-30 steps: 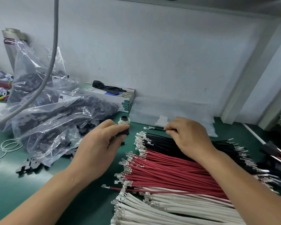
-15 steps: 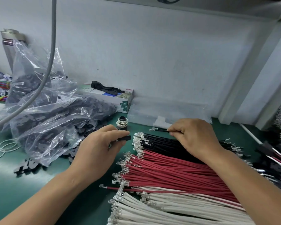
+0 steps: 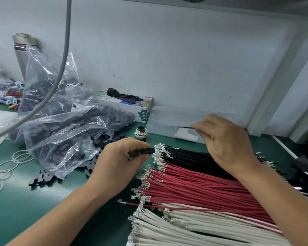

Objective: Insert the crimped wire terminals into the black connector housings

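I see my left hand [image 3: 120, 164] curled, thumb and forefinger pinching a small black housing [image 3: 147, 151], a blocky matte plastic piece whose free end points at the black wires [image 3: 188, 157]. It hangs just above the desk [image 3: 25, 206], almost touching the bright metal terminals [image 3: 159, 148] at that bundle's left end. My right hand [image 3: 226, 141] is raised over the black wires, fingers bunched, pinching one thin black wire [image 3: 184, 127] that sticks out straight to the left; its tip is too blurred for me to make out a terminal.

The desk top is a smooth green mat. Three flat sheaves of stiff insulated leads lie side by side toward its right: black wires farthest back, red wires [image 3: 203, 187] in the middle, white wires [image 3: 185, 229] nearest the front edge, each lead capped with a folded silvery crimp. One red lead [image 3: 132, 203] lies apart, poking left from between the red and white sheaves.

On the left sit crinkled clear plastic bags [image 3: 64, 128] stuffed with dark housings, several loose ones [image 3: 41, 178] spilled in front. A cardboard box [image 3: 132, 105] stands by the back wall with a black glove [image 3: 123, 95] draped on top. Just before it is a short dark spool [image 3: 140, 133] wrapped with pale rubber bands, and more bands [image 3: 7, 166] loop near the left edge.
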Action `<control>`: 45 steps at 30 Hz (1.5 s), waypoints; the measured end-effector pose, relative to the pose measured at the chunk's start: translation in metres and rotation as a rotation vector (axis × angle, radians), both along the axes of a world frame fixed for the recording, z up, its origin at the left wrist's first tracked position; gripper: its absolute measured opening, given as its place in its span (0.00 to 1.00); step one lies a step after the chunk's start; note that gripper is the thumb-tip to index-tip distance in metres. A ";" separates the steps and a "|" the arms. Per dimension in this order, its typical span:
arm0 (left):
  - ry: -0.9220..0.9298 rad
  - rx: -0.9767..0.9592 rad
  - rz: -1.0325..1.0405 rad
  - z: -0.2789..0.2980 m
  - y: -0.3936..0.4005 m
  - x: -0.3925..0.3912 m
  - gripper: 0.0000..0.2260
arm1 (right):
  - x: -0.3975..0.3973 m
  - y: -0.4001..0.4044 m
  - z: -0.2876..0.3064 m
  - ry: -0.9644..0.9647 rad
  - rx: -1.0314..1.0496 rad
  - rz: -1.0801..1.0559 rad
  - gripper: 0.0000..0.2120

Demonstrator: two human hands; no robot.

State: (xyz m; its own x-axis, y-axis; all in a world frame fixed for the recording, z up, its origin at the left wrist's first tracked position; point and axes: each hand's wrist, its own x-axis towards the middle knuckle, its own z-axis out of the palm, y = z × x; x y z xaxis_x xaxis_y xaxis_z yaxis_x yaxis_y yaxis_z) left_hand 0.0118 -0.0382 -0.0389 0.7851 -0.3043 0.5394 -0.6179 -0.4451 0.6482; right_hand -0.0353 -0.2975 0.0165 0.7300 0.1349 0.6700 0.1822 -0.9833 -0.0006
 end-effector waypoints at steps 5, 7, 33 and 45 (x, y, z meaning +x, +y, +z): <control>0.152 -0.232 -0.200 0.003 -0.004 -0.008 0.10 | -0.050 0.030 -0.014 -0.185 0.026 0.124 0.09; 0.196 -0.292 -0.278 0.006 -0.007 -0.013 0.10 | -0.064 0.037 -0.027 -0.174 0.097 0.150 0.08; 0.394 -0.311 -0.403 0.016 -0.012 -0.035 0.10 | -0.072 0.028 -0.041 -0.072 0.371 0.255 0.06; 0.411 -0.302 -0.424 0.016 -0.013 -0.035 0.10 | -0.072 0.025 -0.036 0.034 0.473 0.310 0.06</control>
State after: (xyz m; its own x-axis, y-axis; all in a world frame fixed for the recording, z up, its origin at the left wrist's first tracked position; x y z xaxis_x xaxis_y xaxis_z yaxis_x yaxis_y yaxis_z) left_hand -0.0233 -0.0513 -0.0232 0.7903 -0.5149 0.3320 -0.3757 0.0206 0.9265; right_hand -0.1072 -0.2725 -0.0199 0.7263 0.0371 0.6863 0.4545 -0.7750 -0.4391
